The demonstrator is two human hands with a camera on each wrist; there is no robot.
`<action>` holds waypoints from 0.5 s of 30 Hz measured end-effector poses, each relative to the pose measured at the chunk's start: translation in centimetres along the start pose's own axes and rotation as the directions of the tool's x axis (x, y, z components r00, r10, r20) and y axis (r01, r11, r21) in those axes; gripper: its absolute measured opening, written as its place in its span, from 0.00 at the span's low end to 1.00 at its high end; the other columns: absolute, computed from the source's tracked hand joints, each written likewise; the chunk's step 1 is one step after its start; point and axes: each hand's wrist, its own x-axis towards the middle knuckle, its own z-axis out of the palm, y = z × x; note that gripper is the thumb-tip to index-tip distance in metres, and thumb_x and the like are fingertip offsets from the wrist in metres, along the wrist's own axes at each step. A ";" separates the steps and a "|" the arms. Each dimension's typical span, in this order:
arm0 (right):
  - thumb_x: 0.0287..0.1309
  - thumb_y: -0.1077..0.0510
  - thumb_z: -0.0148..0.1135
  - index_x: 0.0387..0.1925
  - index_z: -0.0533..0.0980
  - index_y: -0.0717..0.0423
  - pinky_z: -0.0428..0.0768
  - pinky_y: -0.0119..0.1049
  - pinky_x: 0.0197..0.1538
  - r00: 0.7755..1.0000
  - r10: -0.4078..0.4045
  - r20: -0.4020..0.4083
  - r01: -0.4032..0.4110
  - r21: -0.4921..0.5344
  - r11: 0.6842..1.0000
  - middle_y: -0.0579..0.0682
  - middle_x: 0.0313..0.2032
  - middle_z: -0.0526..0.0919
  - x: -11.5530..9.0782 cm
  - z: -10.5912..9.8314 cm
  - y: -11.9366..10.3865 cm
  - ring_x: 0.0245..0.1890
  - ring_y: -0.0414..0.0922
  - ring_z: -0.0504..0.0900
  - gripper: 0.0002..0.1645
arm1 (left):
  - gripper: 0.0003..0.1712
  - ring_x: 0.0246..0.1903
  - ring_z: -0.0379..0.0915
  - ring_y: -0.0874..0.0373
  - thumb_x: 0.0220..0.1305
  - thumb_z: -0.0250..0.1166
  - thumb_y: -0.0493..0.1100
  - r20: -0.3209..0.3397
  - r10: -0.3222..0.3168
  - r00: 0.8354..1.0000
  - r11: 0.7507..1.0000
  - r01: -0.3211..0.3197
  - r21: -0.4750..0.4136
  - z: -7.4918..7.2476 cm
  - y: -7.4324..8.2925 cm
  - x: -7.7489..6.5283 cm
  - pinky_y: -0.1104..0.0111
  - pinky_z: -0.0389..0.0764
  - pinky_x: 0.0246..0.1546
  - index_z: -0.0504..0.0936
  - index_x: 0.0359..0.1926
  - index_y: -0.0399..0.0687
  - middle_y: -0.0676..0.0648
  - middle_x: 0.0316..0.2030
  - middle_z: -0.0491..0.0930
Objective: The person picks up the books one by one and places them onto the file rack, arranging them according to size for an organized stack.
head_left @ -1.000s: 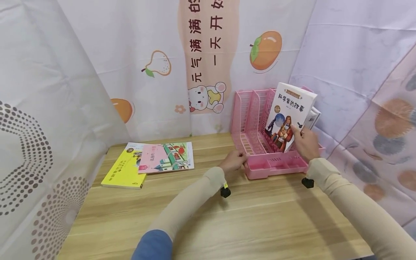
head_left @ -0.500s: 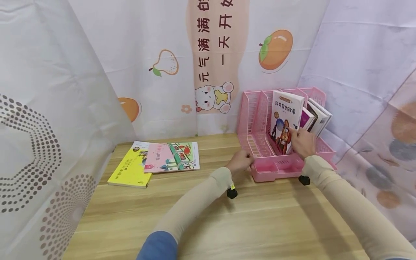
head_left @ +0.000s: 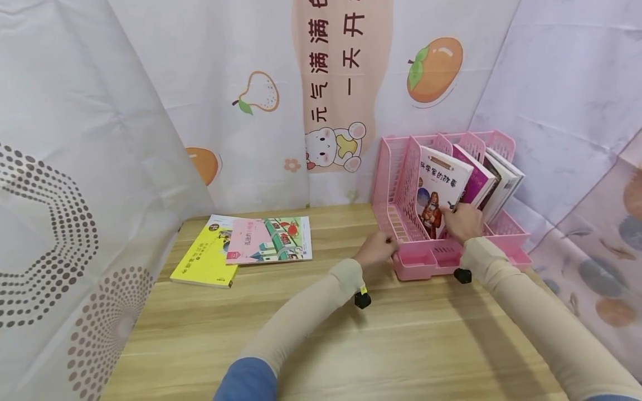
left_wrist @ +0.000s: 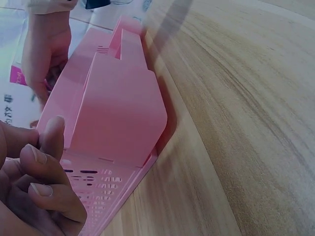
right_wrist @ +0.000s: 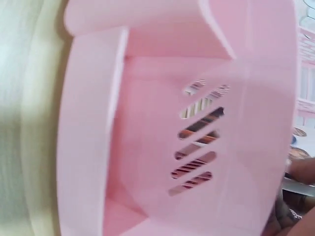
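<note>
A pink file rack (head_left: 418, 271) with upright compartments and small front trays stands at the back right of the table. My right hand (head_left: 462, 224) holds a white paperback book (head_left: 441, 181) by its right edge; the book leans inside a middle compartment, a figure in a red coat on its cover. My left hand (head_left: 376, 249) pinches the rack's front left corner. In the left wrist view, the curled fingers (left_wrist: 47, 169) are at the rack's edge. Through slots in the pink front wall (right_wrist: 256, 137), the right wrist view shows bits of the book; most of that hand is out of frame.
A purple book (head_left: 473, 186) and several white-edged books (head_left: 504, 186) lean in the compartments to the right. On the table's left lie a yellow book (head_left: 203, 259) and, overlapping it, a pink and green picture book (head_left: 271, 240). Printed curtains (head_left: 241, 167) enclose the table.
My right hand has lowered the white book into the rack, where it now leans right. The purple book beside it has come into view. My left hand keeps to the rack's corner.
</note>
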 end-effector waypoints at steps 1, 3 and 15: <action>0.73 0.39 0.54 0.23 0.74 0.64 0.74 0.56 0.36 1.000 0.005 0.011 -0.005 0.001 1.000 0.67 0.26 0.81 0.1 -0.2 -0.1 0.34 0.67 0.79 0.33 | 0.16 0.34 0.83 0.43 0.78 0.59 0.41 -0.001 -0.004 1.000 1.000 0.004 0.000 0.0 0.0 0.0 0.71 0.77 0.26 0.79 0.29 0.43 0.49 0.22 0.82; 0.72 0.42 0.55 0.24 0.77 0.66 0.75 0.57 0.38 1.000 0.013 0.013 -0.013 0.012 1.000 0.65 0.24 0.81 0.3 -0.4 -0.2 0.35 0.67 0.78 0.32 | 0.16 0.35 0.84 0.42 0.78 0.60 0.43 0.001 -0.006 1.000 1.000 0.006 0.004 -0.1 0.0 0.0 0.72 0.77 0.26 0.79 0.29 0.43 0.49 0.22 0.82; 0.76 0.46 0.50 0.23 0.78 0.67 0.74 0.65 0.50 0.999 -0.024 -0.026 0.024 0.032 0.999 0.70 0.26 0.83 -0.2 -0.6 -1.0 0.43 0.75 0.80 0.32 | 0.16 0.34 0.84 0.42 0.78 0.60 0.42 0.002 -0.026 1.000 1.000 0.026 -0.009 -0.2 0.1 -0.2 0.70 0.78 0.26 0.79 0.29 0.43 0.48 0.22 0.83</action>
